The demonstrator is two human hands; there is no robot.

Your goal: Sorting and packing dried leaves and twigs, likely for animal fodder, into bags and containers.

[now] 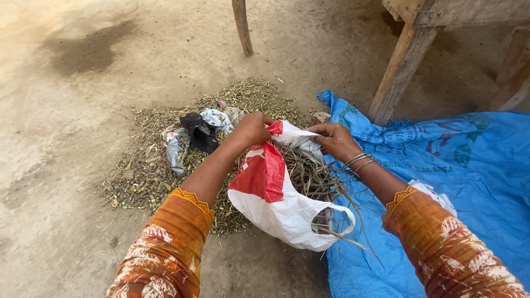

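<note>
Count: two hands, one plastic carrier bag, one blue woven sack, one heap of plant debris, three visible wooden furniture legs.

The left hand [253, 128] is closed on the far rim of the red-and-white plastic bag [279, 204], pinching the film at the bag's 11 o'clock edge. The right hand [334, 139] is closed on the same rim at the bag's 1 o'clock edge, with metal bangles [359, 163] on its wrist. The bag sits at frame centre, straddling the dirt floor [72, 182] and the edge of the blue woven sack [475, 182], which lies at 3 o'clock. The bag mouth is held apart; dry grass stalks [309, 174] fill it and several project through the handle loop at 5 o'clock.

The heap of dry seed and chaff [143, 171] lies at 9 to 11 o'clock of the bag. On it rest crumpled scraps: one black piece [200, 132] and pale printed wrappers [216, 117]; their exact number is hard to make out.

Obscured: the fingertips of both hands are hidden in the bag film. The wooden legs [398, 72] at 12 to 2 o'clock are cut off by the frame top. The sack carries dark green and red printed markings, partly folded and illegible in places.
</note>
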